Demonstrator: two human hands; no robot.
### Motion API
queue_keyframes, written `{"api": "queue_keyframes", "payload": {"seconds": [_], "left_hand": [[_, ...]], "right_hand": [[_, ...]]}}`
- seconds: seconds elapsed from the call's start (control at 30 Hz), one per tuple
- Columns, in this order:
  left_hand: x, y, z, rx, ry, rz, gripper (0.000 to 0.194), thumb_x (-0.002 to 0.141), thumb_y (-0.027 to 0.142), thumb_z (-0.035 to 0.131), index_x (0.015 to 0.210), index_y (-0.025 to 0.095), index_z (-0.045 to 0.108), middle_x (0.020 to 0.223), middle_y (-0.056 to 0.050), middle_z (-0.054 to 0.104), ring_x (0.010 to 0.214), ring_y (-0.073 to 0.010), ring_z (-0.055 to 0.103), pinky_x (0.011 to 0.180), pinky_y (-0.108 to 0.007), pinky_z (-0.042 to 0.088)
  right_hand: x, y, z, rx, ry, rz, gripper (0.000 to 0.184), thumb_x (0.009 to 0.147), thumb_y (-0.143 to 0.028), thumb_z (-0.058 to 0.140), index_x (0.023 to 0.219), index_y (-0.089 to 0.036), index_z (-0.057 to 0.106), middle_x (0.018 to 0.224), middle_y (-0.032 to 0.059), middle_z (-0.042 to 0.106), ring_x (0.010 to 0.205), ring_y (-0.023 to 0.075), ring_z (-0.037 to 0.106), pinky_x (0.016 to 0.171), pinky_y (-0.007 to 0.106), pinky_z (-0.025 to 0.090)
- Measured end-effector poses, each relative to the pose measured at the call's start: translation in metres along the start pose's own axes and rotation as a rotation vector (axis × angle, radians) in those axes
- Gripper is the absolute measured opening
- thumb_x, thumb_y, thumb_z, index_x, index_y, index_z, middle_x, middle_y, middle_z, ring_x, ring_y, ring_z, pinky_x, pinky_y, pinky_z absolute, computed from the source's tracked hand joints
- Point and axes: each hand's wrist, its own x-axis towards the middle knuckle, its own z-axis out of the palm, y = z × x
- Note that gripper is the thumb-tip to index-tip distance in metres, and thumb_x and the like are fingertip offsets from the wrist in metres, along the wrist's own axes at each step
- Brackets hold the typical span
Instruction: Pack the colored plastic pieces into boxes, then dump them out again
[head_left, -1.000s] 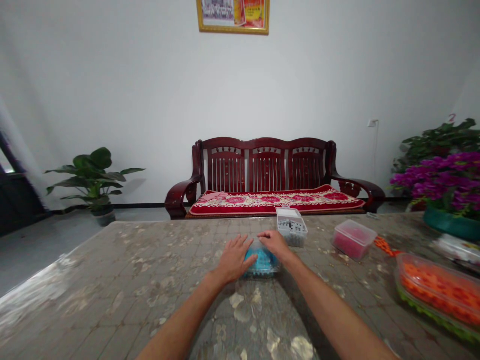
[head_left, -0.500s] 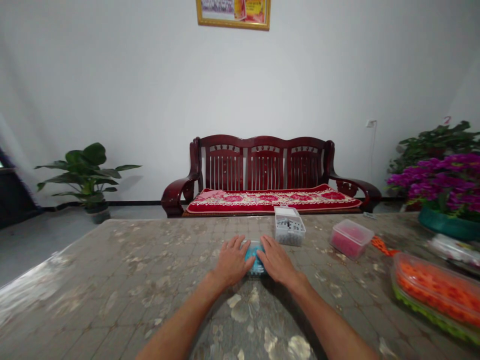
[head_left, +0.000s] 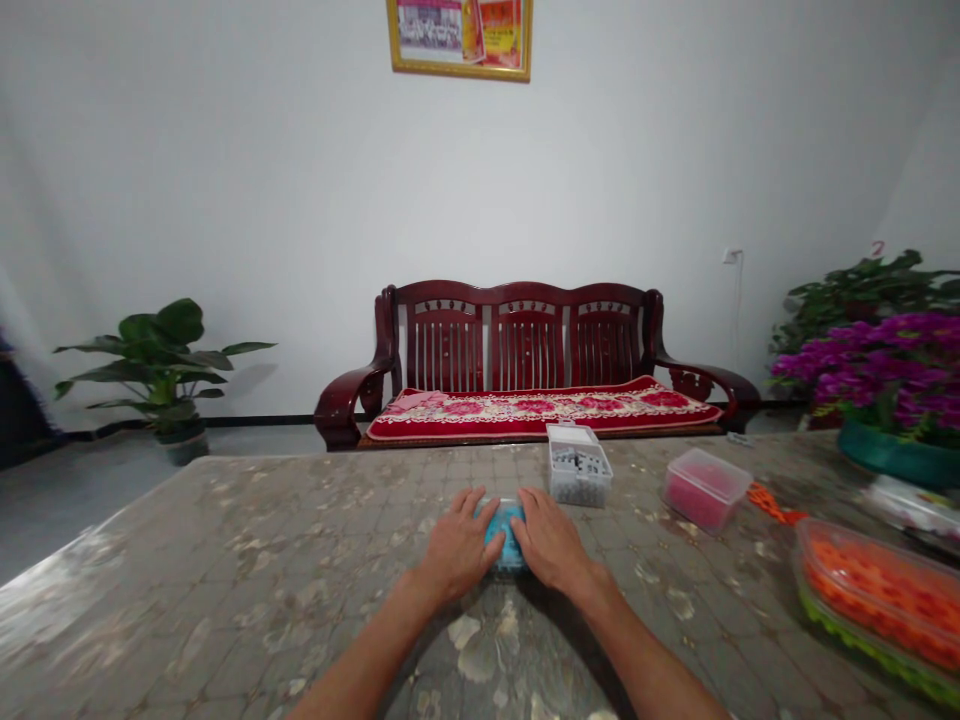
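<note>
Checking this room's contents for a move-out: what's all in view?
sofa: 1, dark red, against the wall
cushion: 1, red floral, on the sofa
picture: 1, gold frame, on the wall
socket: 1, white, on the wall
leafy plant: 1, green, floor left
flowering plant: 1, magenta, right
shrub: 1, green, far right
table: 1, mottled grey-brown, foreground
clear box: 1, dark contents, on the table
pink box: 1, pink, right of the clear box
orange tray: 1, orange and green, table right
orange strip: 1, orange, beside the pink box
white packet: 1, white, far right
blue box: 1, blue, between the hands
left hand: 1, on the blue box
right hand: 1, on the blue box
</note>
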Motion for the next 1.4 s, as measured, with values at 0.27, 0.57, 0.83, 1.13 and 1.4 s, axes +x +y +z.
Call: {"api": "queue_keyframes", "payload": {"seconds": [0.27,0.57,0.83,1.13,1.4], "left_hand": [[-0.001,-0.002,0.003,-0.09,0.012,0.001,0.048,0.099,0.038,0.055,0.144,0.022,0.059,0.154,-0.018,0.053,0.144,-0.038,0.045,0.112,-0.057,0.046],[0.001,-0.015,-0.013,-0.146,-0.045,0.052,0.06,0.102,0.045,0.05,0.154,0.016,0.045,0.158,-0.018,0.049,0.147,-0.0302,0.044,0.121,-0.047,0.038],[0.004,-0.019,-0.012,-0.186,-0.037,0.092,0.06,0.1,0.048,0.055,0.15,0.015,0.05,0.149,-0.017,0.058,0.14,-0.0299,0.052,0.121,-0.046,0.037],[0.004,-0.026,-0.001,-0.354,-0.037,0.059,0.054,0.102,0.042,0.044,0.149,0.016,0.051,0.151,-0.016,0.055,0.144,-0.0277,0.048,0.123,-0.048,0.036],[0.018,-0.045,-0.014,-0.661,-0.089,-0.114,0.051,0.101,0.029,0.037,0.147,0.016,0.056,0.148,-0.011,0.063,0.134,-0.0221,0.06,0.112,-0.037,0.049]], "right_hand": [[0.0,0.003,-0.004,0.064,-0.021,0.011,0.048,0.102,-0.035,0.043,0.145,-0.017,0.055,0.15,0.0153,0.057,0.14,0.0281,0.051,0.119,0.042,0.037],[-0.004,0.009,-0.014,0.147,-0.053,-0.014,0.047,0.103,-0.03,0.041,0.144,-0.012,0.053,0.146,0.0166,0.06,0.135,0.0253,0.054,0.118,0.039,0.037],[-0.005,0.004,-0.028,0.063,-0.094,-0.053,0.046,0.103,-0.029,0.038,0.142,-0.012,0.056,0.145,0.018,0.062,0.134,0.0281,0.057,0.116,0.042,0.039],[-0.01,-0.002,-0.019,0.033,-0.035,-0.036,0.045,0.103,-0.03,0.04,0.14,-0.012,0.058,0.141,0.0178,0.063,0.131,0.0291,0.057,0.115,0.042,0.039],[0.003,0.02,-0.012,0.269,-0.115,-0.013,0.049,0.101,-0.033,0.042,0.145,-0.016,0.056,0.153,0.0149,0.055,0.142,0.0241,0.05,0.121,0.04,0.034]]}}
